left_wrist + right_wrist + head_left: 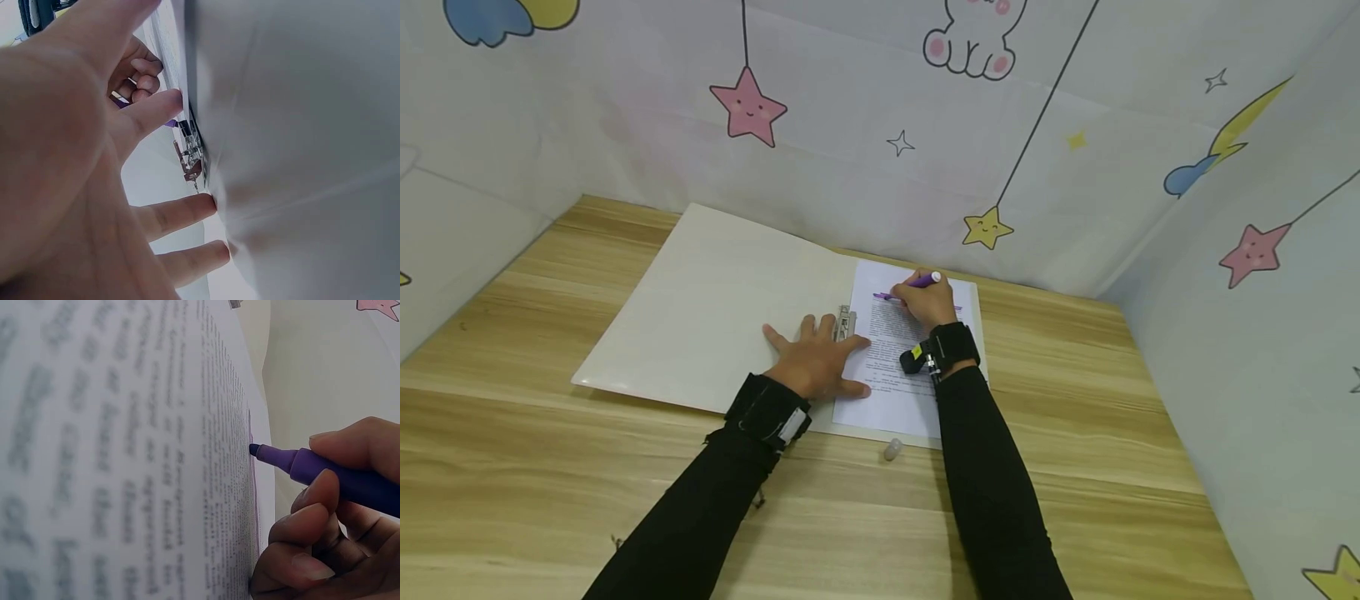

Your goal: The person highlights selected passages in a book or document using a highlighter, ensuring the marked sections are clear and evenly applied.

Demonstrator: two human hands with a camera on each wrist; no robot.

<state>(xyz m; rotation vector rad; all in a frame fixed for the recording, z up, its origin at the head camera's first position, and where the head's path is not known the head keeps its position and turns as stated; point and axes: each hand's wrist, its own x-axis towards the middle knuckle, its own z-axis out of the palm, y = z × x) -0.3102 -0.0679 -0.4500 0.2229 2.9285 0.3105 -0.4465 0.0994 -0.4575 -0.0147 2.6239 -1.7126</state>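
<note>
My right hand (927,302) grips a purple highlighter (350,481) with thumb and fingers. The highlighter's dark tip is right at the printed sheet (887,358), by purple lines near the top of the text. That sheet lies on the right side of an opened white folder (715,292). My left hand (812,367) rests with spread fingers across the folder's middle. Its thumb and index finger reach onto the sheet's left edge, while other fingertips stand close to the metal clip (190,153) at the fold.
A small pale rounded piece (892,450) lies on the wooden table (850,517) just in front of the folder. White curtains (850,167) printed with stars hang behind the table and along its sides.
</note>
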